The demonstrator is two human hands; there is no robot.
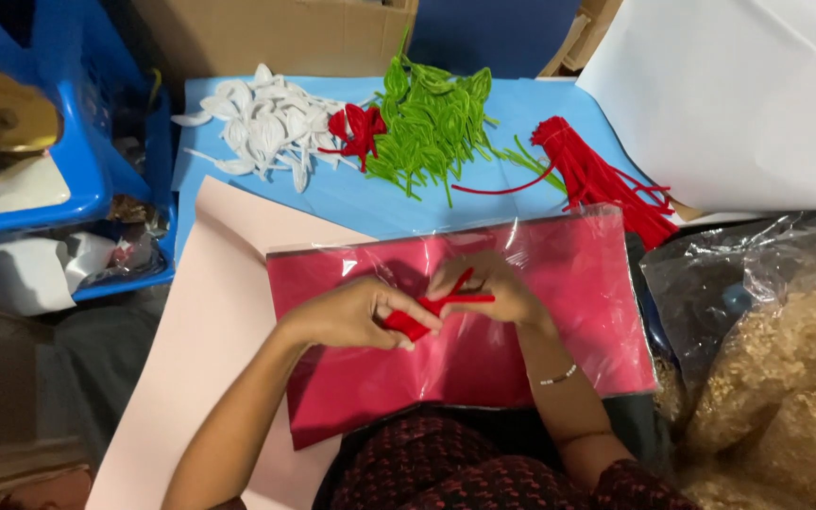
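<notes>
While both hands work over the wrapped red sheet (484, 340), left hand (351, 316) and right hand (493, 288) pinch one red stem (427, 310) between their fingertips, partly bent. White (262, 127), green (427, 123) and red (602, 179) piles lie beyond; only one red piece (359, 129) there looks shaped.
</notes>
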